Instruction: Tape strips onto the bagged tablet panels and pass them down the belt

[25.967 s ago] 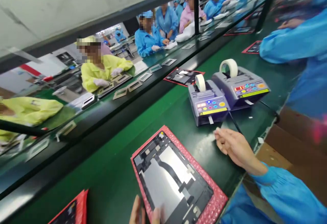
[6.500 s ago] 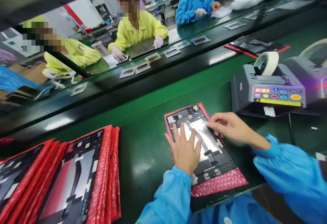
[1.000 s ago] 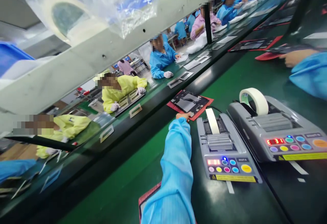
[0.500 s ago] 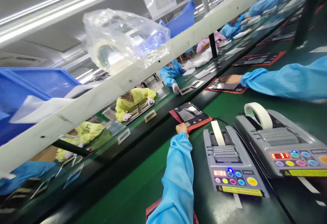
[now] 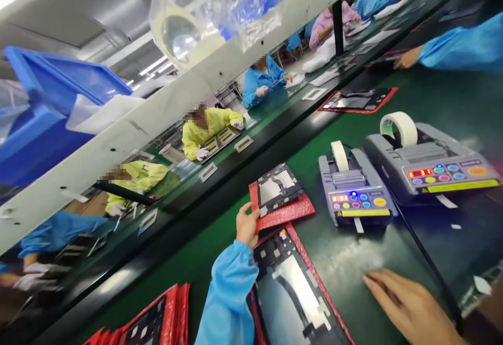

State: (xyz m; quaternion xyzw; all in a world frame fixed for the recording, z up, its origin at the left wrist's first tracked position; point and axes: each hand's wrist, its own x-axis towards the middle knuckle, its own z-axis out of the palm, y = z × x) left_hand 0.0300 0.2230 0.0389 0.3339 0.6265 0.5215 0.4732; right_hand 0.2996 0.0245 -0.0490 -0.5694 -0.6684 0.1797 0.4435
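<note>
My left hand (image 5: 247, 225) grips the near edge of a red bubble-wrap sleeve (image 5: 288, 214) that carries a dark tablet back panel (image 5: 278, 188); sleeve and panel are tilted up off the green belt. A second panel on red wrap (image 5: 293, 292) lies flat right below it, by my blue sleeve. My right hand (image 5: 408, 305) rests flat on the belt at the lower right, fingers stretched out, holding nothing. Two grey tape dispensers (image 5: 356, 190) (image 5: 430, 164) with white tape rolls stand beyond it.
A stack of red-wrapped panels (image 5: 157, 321) lies at the lower left. Another panel on red wrap (image 5: 359, 100) sits further up the belt, near a co-worker's blue sleeve (image 5: 459, 46). A white shelf beam (image 5: 165, 109) with a blue bin and a plastic bag hangs overhead. People work across the line.
My left hand has pulled the red-wrapped panel back toward me and tipped it up. My right hand has come into view on the belt. The camera has dropped, showing the near panel.
</note>
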